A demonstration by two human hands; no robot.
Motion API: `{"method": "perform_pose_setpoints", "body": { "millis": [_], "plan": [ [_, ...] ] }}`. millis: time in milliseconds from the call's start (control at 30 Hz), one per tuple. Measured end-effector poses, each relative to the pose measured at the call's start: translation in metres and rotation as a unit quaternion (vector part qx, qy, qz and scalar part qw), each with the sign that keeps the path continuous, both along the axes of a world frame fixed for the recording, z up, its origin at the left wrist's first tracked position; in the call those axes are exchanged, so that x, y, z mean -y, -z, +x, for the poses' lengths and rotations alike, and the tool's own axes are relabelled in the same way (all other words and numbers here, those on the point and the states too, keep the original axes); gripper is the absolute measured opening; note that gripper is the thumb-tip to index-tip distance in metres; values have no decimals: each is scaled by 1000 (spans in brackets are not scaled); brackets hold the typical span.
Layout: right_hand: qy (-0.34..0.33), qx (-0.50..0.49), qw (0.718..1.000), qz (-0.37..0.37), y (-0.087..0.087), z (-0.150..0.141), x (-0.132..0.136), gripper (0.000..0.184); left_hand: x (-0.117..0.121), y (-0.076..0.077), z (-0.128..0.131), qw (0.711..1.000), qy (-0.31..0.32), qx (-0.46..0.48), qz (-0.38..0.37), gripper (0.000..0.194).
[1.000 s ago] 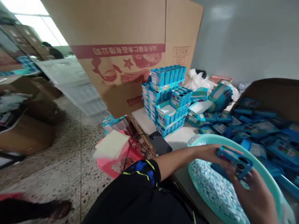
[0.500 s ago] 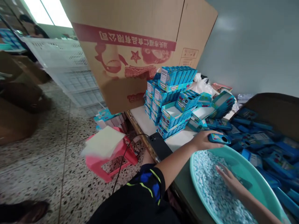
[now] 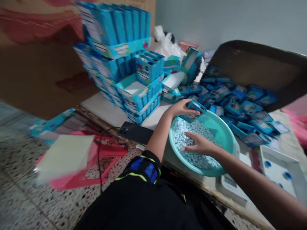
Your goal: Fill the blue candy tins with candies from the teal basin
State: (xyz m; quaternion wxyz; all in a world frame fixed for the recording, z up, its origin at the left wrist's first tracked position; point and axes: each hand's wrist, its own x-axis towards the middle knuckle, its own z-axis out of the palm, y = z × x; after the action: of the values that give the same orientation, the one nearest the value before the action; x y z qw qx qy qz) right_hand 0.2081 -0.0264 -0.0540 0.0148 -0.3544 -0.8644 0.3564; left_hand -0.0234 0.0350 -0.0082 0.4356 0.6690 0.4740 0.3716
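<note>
My left hand (image 3: 180, 108) grips a small blue candy box (image 3: 197, 106) above the far left rim of a turquoise basin (image 3: 226, 134). Pale blue and white candies (image 3: 178, 127) fill much of the basin's bottom. Over them is my right hand (image 3: 200, 143), thumb and fingers spread apart, with its fingertips at the candies. Nothing shows in its grasp. Behind the basin lies a heap of similar blue boxes (image 3: 236, 105).
Filled display trays (image 3: 120, 48) stand stacked at the left, before a large cardboard carton (image 3: 43, 70). A black phone (image 3: 136, 132) lies near the table edge. A white tray (image 3: 278, 159) with blue caps is at right. Below stands a red stool (image 3: 105, 172).
The view has swung right, bringing the white tray into sight. My left hand still holds the candy box. My right hand now shows its thumb and fingers spread over the candies.
</note>
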Motion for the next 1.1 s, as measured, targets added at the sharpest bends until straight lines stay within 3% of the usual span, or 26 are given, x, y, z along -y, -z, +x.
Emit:
{"method": "perform_pose_setpoints", "body": {
  "millis": [100,167,300,467,600,700,833,900,1000,1033,1100],
  "plan": [
    [-55,20,998,18,-12,6,9,99,13,-11,13,995,97,-2,-5,55],
    [-74,23,997,26,-17,7,12,100,21,-17,21,993,115,12,15,53],
    [-73,54,996,13,-22,2,9,93,21,-17,25,999,34,24,16,54],
    [-27,102,994,6,-25,1,-2,62,11,-13,19,998,-38,-38,-33,54],
    [20,46,999,-17,-29,14,-12,45,10,-12,21,997,-35,-63,-17,57],
    [50,-64,996,-37,-35,30,-18,27,12,-9,23,996,-42,-83,3,54],
    [166,-226,960,-24,-42,37,-22,39,14,-6,25,993,-46,-110,20,59],
    [217,-328,919,10,-47,31,-28,44,16,-5,26,988,-17,-144,44,57],
    [224,-486,843,54,-54,17,-46,48,19,-2,28,984,37,-162,69,52],
    [221,-504,833,64,-55,12,-53,50,19,-1,28,984,44,-159,71,52],
    [231,-473,846,85,-55,3,-65,53,20,1,29,983,44,-161,74,52]
  ]
}}
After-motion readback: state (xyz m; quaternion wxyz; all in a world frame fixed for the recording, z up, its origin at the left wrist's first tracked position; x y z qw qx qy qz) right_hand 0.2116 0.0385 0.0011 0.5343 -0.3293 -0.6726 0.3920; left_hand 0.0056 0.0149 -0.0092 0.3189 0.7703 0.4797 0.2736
